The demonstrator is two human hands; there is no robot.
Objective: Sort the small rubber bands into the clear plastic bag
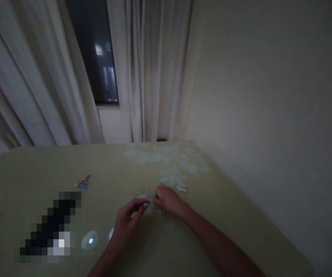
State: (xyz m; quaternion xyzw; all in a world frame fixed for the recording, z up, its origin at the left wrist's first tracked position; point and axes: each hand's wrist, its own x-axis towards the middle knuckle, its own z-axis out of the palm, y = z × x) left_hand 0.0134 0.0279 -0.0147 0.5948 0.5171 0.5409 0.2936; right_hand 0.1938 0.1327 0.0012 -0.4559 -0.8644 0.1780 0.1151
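Observation:
My left hand [129, 219] is at the middle of the table, thumb and fingers pinched on a small pale piece [146, 204]. Just to its right, my right hand [166, 198] has its fingers curled closed, and what they hold, if anything, is hidden. Clear small pieces [154, 211] lie beneath and between the hands. Behind the left fingertips is a small yellow ring [137, 194] beside clear material. Several small white pieces [181, 188] lie just beyond my right wrist.
Small multicoloured pieces [82, 182] form a pile on the greenish table [110, 165], left of the hands. A pixelated dark object [52, 225] lies nearer, with a round glare spot [90, 241] beside it. Curtains and a wall stand behind.

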